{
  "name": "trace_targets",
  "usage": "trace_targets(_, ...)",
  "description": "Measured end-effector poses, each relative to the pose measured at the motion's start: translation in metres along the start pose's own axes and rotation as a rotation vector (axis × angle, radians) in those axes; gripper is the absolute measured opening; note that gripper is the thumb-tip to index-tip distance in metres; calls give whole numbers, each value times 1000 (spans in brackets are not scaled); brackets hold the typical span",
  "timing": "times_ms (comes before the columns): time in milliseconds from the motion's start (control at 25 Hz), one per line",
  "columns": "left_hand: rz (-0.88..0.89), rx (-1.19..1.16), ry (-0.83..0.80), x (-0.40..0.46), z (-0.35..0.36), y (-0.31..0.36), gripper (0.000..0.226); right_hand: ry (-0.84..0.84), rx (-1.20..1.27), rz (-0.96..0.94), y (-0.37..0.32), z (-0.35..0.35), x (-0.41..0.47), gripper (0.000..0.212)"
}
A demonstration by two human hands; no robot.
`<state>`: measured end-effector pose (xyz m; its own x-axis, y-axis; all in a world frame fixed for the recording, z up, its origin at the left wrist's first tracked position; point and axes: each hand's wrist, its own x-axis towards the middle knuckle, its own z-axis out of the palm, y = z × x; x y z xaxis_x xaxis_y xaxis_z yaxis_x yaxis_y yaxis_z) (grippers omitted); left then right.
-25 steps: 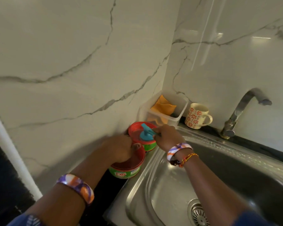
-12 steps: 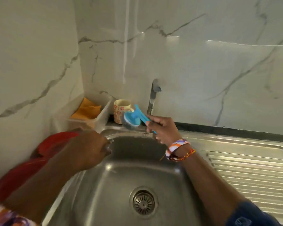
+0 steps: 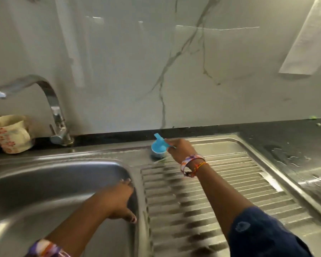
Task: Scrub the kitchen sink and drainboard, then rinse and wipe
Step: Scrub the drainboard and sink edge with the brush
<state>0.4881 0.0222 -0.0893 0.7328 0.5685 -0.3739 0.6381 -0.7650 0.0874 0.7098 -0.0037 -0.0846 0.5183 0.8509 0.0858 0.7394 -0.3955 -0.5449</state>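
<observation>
Steel fills the lower part of the view: a sink basin (image 3: 50,184) on the left and a ribbed drainboard (image 3: 220,184) on the right, pressed from one sheet. The right hand (image 3: 180,150) reaches to the far left corner of the drainboard, close to the black counter strip (image 3: 119,135) under the marble wall (image 3: 137,71). Its fingers are curled round the handle of a blue scrub brush (image 3: 158,148), and the brush head sits bristles down on the flat steel just beyond the first ribs. Two bands circle that wrist (one patterned, one of orange thread), and a dark blue sleeve (image 3: 263,236) covers the upper arm.

The left hand (image 3: 119,199) lies on the rounded right wall of the basin, at the rim that divides it from the drainboard. Its fingers are stretched out and spread against the steel, holding nothing. A patterned bracelet (image 3: 46,248) shows at the bottom edge.

A chrome tap (image 3: 54,106) stands behind the basin, its spout bent to the left. Just to its left on the counter strip is a cream mug (image 3: 9,134) with red flowers. Water drops and a wet patch lie on the dark countertop (image 3: 285,143) to the right of the drainboard.
</observation>
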Motion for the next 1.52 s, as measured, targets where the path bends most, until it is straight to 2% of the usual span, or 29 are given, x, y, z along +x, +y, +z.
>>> trace_targets(120,-29,34,-66,21,6,11,81,29,-156,197,98,-83,9,37)
trace_targets(200,-42,38,-111,25,6,12,80,95,-213,402,143,-128,7,37)
trace_targets(280,-42,64,-132,26,6,12,83,150,-287,543,151,-141,2,35)
trace_targets(320,-50,78,-132,27,5,14,85,174,-332,553,139,-135,-1,33)
trace_targets(440,-103,100,-156,30,3,21,88,203,-339,353,70,-82,-13,28)
trace_targets(600,-113,118,-168,31,-1,27,78,-27,-122,-45,-53,9,-44,28)
trace_targets(680,-91,99,-172,28,-1,28,76,-147,-62,-158,-78,23,-50,30)
trace_targets(720,-90,81,-166,27,-1,27,72,-171,-39,-150,-70,18,-46,32)
trace_targets(840,-92,37,-134,24,1,23,67,-73,-94,-16,-3,-27,-39,33)
trace_targets(1000,-91,69,-140,26,2,24,77,101,-341,339,109,-119,-40,31)
trace_targets(1120,-81,94,-147,27,-1,27,70,136,-439,492,139,-153,-41,30)
trace_targets(1200,-84,106,-154,27,-3,30,65,142,-419,422,123,-134,-38,30)
trace_targets(1320,-97,141,-164,27,-4,35,64,144,-347,222,66,-73,-28,27)
trace_targets(1520,-86,180,-173,29,-8,41,61,-128,-45,-172,-42,14,-36,34)
